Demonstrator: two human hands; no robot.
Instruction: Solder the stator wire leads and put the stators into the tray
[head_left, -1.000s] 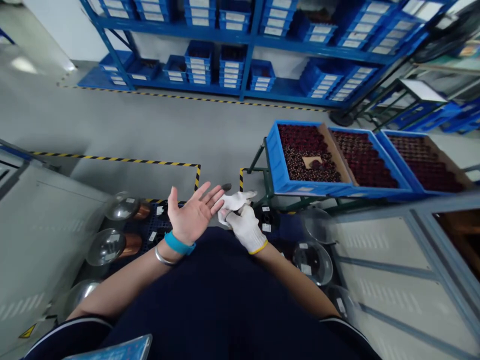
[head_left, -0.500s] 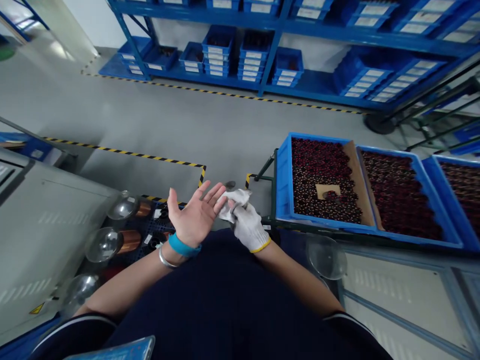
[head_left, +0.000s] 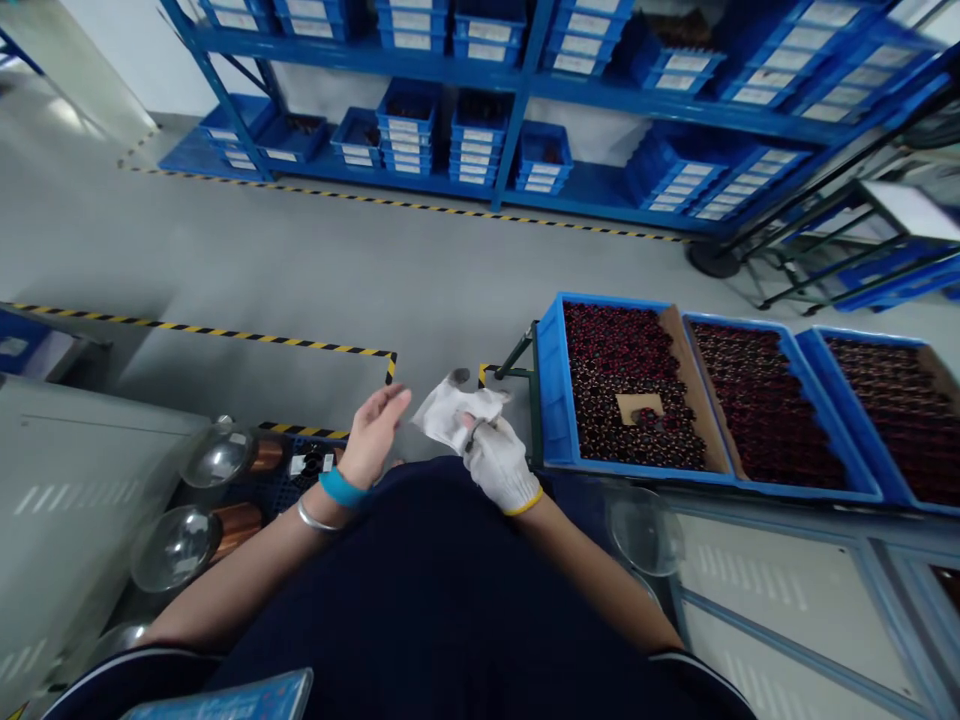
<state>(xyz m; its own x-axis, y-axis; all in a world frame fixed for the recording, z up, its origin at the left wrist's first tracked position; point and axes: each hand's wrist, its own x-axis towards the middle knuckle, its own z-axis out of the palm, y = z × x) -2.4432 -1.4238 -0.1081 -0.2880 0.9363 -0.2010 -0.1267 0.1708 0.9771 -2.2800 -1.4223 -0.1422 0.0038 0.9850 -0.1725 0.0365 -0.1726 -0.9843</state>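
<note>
My left hand is bare, with a teal band and a silver bangle at the wrist. It is turned side-on with fingers loosely stretched out, holding nothing, just left of a loose white work glove. That glove has dark, dirty fingertips and hangs limp. Wearing a matching white knitted glove with a yellow cuff, my right hand grips the loose glove between thumb and fingers. The thumb tip and part of a finger show bare or dark at the grip. A gap separates my left hand from the glove.
Blue crates packed with small dark-red and black parts stand on a rack at right. Copper spools under clear domes are at left, beside a grey cabinet. Blue shelving with bins stands beyond the taped floor.
My left hand has turned from palm-up with spread fingers to side-on and moved away from the loose glove. My right hand still holds that glove, now more fully visible. The view has shifted.
</note>
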